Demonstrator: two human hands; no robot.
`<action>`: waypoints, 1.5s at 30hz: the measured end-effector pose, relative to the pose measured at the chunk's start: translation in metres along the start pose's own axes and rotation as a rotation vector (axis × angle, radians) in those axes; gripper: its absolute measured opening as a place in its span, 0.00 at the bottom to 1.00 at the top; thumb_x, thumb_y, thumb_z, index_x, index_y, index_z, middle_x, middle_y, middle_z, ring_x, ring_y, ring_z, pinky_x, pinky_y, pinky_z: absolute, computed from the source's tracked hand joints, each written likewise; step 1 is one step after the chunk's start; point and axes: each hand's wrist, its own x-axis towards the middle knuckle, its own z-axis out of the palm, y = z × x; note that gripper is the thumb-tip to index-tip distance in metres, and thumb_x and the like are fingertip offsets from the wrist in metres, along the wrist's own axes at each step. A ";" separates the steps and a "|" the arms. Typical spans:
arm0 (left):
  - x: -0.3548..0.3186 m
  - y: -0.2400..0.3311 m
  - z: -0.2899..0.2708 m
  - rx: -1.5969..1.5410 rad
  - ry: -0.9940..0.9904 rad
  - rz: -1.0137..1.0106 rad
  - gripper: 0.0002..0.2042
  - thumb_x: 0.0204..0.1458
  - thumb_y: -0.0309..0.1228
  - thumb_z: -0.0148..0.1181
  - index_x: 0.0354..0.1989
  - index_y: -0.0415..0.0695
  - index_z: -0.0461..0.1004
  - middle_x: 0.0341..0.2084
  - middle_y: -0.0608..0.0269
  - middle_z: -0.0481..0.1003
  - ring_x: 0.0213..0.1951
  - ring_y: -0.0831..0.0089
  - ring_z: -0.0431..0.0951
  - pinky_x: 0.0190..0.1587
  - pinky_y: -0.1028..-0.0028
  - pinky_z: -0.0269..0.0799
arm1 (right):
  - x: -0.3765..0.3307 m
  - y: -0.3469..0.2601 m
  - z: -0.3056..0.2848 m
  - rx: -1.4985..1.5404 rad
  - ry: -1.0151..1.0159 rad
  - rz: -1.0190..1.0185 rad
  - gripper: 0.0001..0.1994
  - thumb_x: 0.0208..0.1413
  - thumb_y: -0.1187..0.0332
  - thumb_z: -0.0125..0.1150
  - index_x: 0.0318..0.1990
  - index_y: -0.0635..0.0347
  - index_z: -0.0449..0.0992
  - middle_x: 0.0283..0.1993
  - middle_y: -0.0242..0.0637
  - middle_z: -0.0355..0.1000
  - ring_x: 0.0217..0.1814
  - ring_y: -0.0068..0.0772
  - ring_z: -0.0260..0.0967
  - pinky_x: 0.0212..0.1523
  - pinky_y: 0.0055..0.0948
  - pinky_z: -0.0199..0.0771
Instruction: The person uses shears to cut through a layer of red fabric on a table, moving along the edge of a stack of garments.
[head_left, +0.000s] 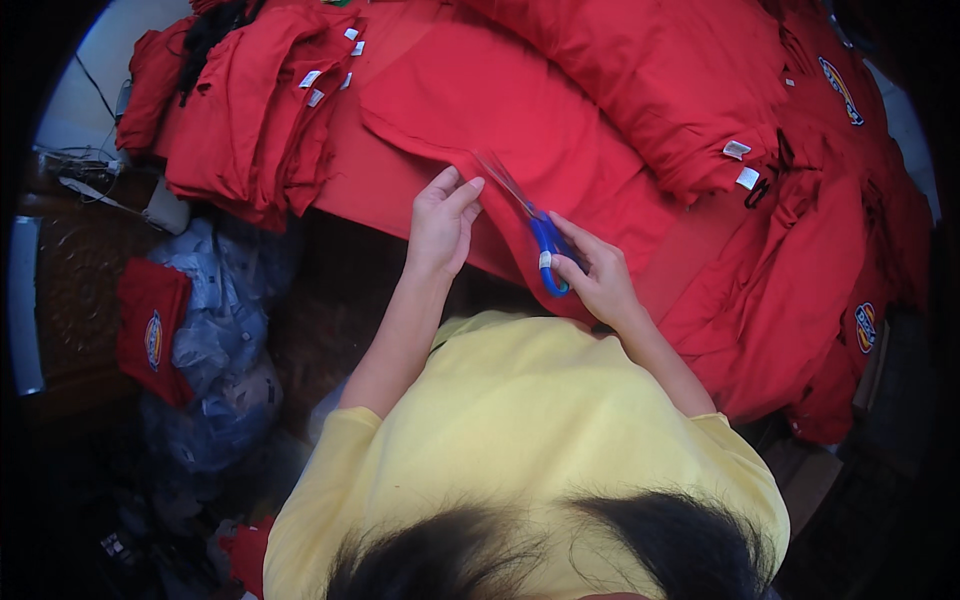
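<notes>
Right now the right hand (600, 280) grips blue-handled scissors (535, 225), blades angled up-left along the red cloth (560, 140) edge; left hand (442, 222) fingers pinch that edge beside the tips.

You have one pair of blue-handled scissors (545, 250) at centre. Two heaps of red garments: one (255, 105) at 10 o'clock, one (800, 200) at 2 o'clock. One folded red garment (152, 330) at 9 o'clock. Three round badges visible.

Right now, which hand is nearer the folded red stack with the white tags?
Left. The left hand pinches red cloth just below-right of the stack; the right hand holds scissors farther right.
</notes>
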 end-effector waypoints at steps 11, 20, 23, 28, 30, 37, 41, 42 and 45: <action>-0.005 0.000 0.005 0.111 0.027 -0.014 0.15 0.51 0.17 0.52 0.49 0.34 0.68 0.44 0.58 0.73 0.45 0.72 0.74 0.48 0.72 0.70 | 0.007 -0.019 -0.004 -0.182 -0.069 -0.001 0.24 0.54 0.68 0.56 0.59 0.61 0.64 0.37 0.47 0.71 0.38 0.37 0.71 0.40 0.31 0.69; -0.003 0.007 0.004 0.155 0.015 -0.069 0.20 0.50 0.16 0.53 0.53 0.39 0.65 0.45 0.63 0.71 0.48 0.74 0.71 0.49 0.73 0.69 | 0.017 -0.021 -0.005 -0.096 -0.072 -0.020 0.22 0.55 0.72 0.54 0.59 0.61 0.65 0.43 0.47 0.73 0.43 0.31 0.72 0.44 0.26 0.69; -0.004 0.011 0.009 0.146 -0.015 -0.086 0.20 0.50 0.16 0.53 0.53 0.39 0.65 0.45 0.63 0.70 0.49 0.74 0.71 0.50 0.74 0.68 | 0.024 -0.008 -0.001 -0.042 -0.060 -0.019 0.23 0.55 0.67 0.54 0.60 0.59 0.64 0.39 0.48 0.72 0.39 0.40 0.73 0.43 0.31 0.69; 0.011 0.014 0.001 -0.023 -0.019 -0.021 0.18 0.51 0.17 0.52 0.53 0.38 0.65 0.44 0.62 0.71 0.47 0.74 0.71 0.50 0.73 0.68 | 0.026 -0.009 -0.004 0.048 -0.148 0.203 0.25 0.55 0.65 0.56 0.61 0.57 0.63 0.42 0.46 0.72 0.40 0.39 0.72 0.44 0.32 0.69; 0.016 0.017 -0.002 0.010 -0.010 0.017 0.16 0.52 0.18 0.52 0.51 0.37 0.66 0.42 0.61 0.71 0.44 0.74 0.72 0.49 0.71 0.69 | 0.028 -0.011 -0.001 -0.037 -0.101 0.014 0.25 0.55 0.65 0.56 0.61 0.57 0.63 0.42 0.46 0.72 0.40 0.39 0.72 0.43 0.31 0.69; 0.012 0.032 0.001 0.143 -0.044 -0.036 0.19 0.51 0.17 0.52 0.53 0.37 0.65 0.44 0.62 0.71 0.46 0.74 0.72 0.51 0.74 0.67 | 0.047 -0.020 0.004 0.063 -0.126 0.048 0.25 0.55 0.65 0.55 0.60 0.57 0.63 0.42 0.47 0.71 0.42 0.41 0.72 0.43 0.30 0.69; 0.023 0.032 -0.005 0.052 -0.009 0.026 0.16 0.52 0.18 0.51 0.51 0.38 0.66 0.41 0.62 0.72 0.44 0.75 0.72 0.48 0.73 0.68 | 0.050 -0.014 0.007 0.095 -0.129 0.100 0.24 0.55 0.65 0.55 0.61 0.57 0.63 0.42 0.47 0.71 0.41 0.40 0.72 0.43 0.30 0.69; 0.027 0.033 -0.007 0.015 0.004 0.037 0.16 0.52 0.18 0.51 0.51 0.39 0.67 0.41 0.62 0.72 0.44 0.75 0.72 0.48 0.74 0.68 | 0.049 -0.015 0.008 0.076 -0.134 0.113 0.24 0.55 0.65 0.55 0.61 0.57 0.63 0.42 0.47 0.71 0.40 0.39 0.72 0.43 0.31 0.69; 0.030 0.043 -0.011 0.068 -0.055 0.016 0.21 0.51 0.17 0.53 0.55 0.40 0.64 0.44 0.63 0.72 0.47 0.75 0.72 0.51 0.73 0.67 | 0.053 -0.021 0.012 0.017 -0.119 0.009 0.25 0.55 0.65 0.55 0.61 0.56 0.63 0.41 0.46 0.71 0.41 0.39 0.72 0.43 0.31 0.69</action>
